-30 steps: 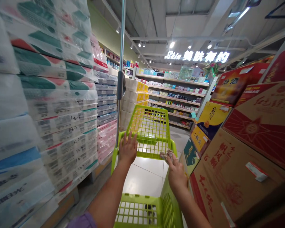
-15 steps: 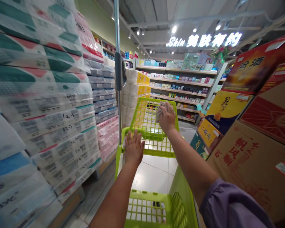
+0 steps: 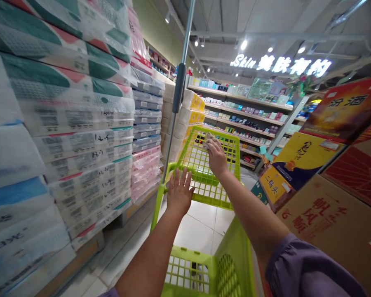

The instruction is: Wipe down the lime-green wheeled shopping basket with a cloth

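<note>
A lime-green plastic shopping basket cart (image 3: 235,251) stands in front of me, with a gridded upper basket (image 3: 200,194) and a lower basket. My left hand (image 3: 179,194) lies with fingers spread on the near left rim of the upper basket. My right hand (image 3: 218,156) reaches over to its far part, closed on a crumpled pale cloth (image 3: 209,141) that touches the grid. A grey pole with a dark grey grip (image 3: 179,86) rises at the cart's left side.
Wrapped paper packs (image 3: 89,144) are stacked on a low pallet along the left. Liquor cartons (image 3: 306,161) are piled close on the right. Shelves of small boxed goods (image 3: 247,109) stand ahead under a lit sign. White floor tiles (image 3: 200,225) show beneath the cart.
My right hand has moved with the cloth from the near right rim up to the grid, then slightly left across it. My left hand stays at the left rim. The view has shifted.
</note>
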Tool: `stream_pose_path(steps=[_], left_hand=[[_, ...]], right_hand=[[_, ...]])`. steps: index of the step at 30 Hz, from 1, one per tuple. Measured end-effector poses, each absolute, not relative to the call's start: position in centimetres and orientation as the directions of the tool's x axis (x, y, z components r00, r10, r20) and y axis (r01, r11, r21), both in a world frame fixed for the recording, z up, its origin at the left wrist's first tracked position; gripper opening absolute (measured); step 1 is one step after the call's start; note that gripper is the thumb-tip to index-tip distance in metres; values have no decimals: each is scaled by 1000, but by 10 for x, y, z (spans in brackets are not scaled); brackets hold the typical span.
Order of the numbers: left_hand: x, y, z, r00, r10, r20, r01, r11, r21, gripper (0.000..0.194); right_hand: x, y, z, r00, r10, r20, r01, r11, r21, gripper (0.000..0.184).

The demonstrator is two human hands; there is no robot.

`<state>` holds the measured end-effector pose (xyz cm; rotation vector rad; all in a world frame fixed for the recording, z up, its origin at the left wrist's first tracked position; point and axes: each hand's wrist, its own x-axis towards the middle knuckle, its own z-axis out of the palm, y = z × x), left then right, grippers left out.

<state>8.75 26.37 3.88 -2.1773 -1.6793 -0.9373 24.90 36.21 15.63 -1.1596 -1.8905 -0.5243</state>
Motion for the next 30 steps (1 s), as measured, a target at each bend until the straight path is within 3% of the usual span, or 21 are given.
stream_pose_path(steps=[7,16,26,30], left_hand=[[85,265,38,174,796,580,927,-331,176,60],[84,268,34,143,793,592,931,-311,191,61],[78,266,29,144,769,623,920,-336,202,62],[79,269,30,154,785,599,919,-337,205,62]], right_hand=[[217,385,165,-255,608,752,881,467,-79,51],[226,350,133,-365,574,733,851,526,12,61],[241,269,65,-567,597,567,779,612,134,51],[253,274,88,-546,603,582,793,597,125,55]])
